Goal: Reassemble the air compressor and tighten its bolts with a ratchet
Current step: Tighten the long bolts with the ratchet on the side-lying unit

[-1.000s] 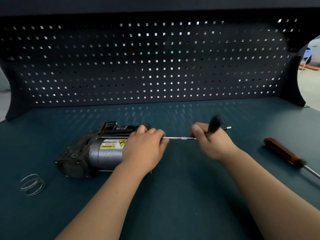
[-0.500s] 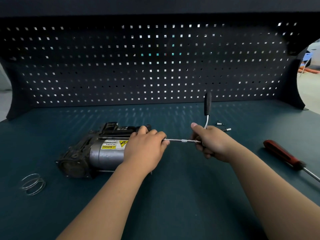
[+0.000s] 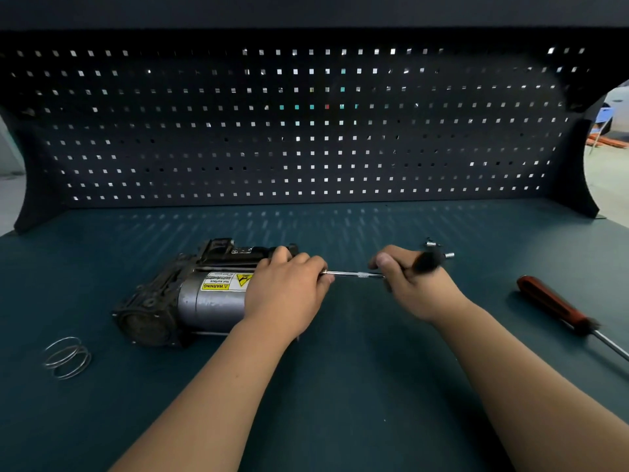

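The air compressor, a grey cylinder with a yellow warning label and a black end housing, lies on its side on the teal bench. My left hand grips its right end, holding it down. A thin chrome ratchet extension runs from under that hand to my right hand. My right hand grips the ratchet, whose black handle is blurred and points to the right over my knuckles. The bolt at the compressor's end is hidden by my left hand.
Two small silver bolts lie just behind my right hand. A red-handled screwdriver lies at the right. A wire spring sits at the front left. A dark pegboard walls the back.
The ratchet handle stood upright half a second ago and has swung back down towards me and to the right. My left hand and the compressor have stayed put.
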A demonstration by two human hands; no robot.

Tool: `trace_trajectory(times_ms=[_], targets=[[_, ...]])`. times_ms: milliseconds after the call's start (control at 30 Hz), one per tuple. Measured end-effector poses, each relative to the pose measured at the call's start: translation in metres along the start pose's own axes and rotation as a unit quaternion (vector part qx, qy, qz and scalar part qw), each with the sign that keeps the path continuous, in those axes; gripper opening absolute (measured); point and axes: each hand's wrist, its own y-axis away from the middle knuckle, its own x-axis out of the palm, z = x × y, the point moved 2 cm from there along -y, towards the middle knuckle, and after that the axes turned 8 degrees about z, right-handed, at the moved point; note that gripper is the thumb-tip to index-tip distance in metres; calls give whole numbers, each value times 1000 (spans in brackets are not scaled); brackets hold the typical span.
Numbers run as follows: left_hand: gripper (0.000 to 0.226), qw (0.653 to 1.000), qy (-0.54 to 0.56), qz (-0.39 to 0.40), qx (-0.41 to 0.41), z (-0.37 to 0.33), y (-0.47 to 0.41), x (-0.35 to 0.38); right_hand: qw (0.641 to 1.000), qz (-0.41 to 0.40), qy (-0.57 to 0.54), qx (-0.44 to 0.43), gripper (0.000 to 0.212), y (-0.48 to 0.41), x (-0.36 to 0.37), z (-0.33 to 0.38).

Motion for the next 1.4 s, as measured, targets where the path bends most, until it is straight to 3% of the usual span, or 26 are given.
trace_trajectory(times_ms=[67, 133, 200, 233, 367, 500, 600, 667, 733, 900, 1000, 1067, 1167, 1233, 1400], targets=[[36, 1000, 6, 2, 4, 2, 0, 0, 974, 59, -130, 173, 43, -6, 5, -5], [34, 1000, 17, 8, 13, 4, 0, 0, 895, 124, -295, 310, 49, -8, 9, -8], [32, 999, 20, 8, 23, 4, 0, 0, 827, 152, -391, 373, 54, -8, 10, -9], [32, 999, 19, 8, 24, 4, 0, 0, 818, 158, -402, 380, 55, -8, 11, -10], [34, 1000, 5, 11, 14, 3, -1, 2, 835, 136, -391, 361, 50, -9, 15, -13], [35, 1000, 2, 11, 9, 2, -2, 2, 897, 111, -317, 286, 43, -9, 12, -10], [34, 1000, 7, 12, 6, 2, -2, 2, 989, 17, -99, 112, 32, -5, 6, -7], [34, 1000, 14, 3, 3, 2, -2, 1, 989, -71, 93, -87, 21, 2, 2, -2], [34, 1000, 12, -1, 2, 2, -2, 1, 977, -80, 134, -144, 25, 5, 3, 0], [35, 1000, 8, 1, -1, 2, -2, 3, 988, -63, 92, -111, 27, 7, 4, -3], [37, 1000, 6, 4, 0, 2, -1, 2, 999, -2, -1, 43, 36, -1, 9, -10], [35, 1000, 9, 4, 6, 3, 0, 2, 967, 65, -149, 195, 45, -6, 11, -12], [32, 1000, 13, 2, 18, 4, 2, 1, 857, 167, -335, 353, 53, -5, 18, -12], [31, 1000, 17, 4, 19, 4, 2, 1, 843, 177, -345, 372, 50, -4, 21, -13], [31, 1000, 7, 7, 7, 3, -1, 2, 848, 156, -352, 364, 41, -6, 23, -15]])
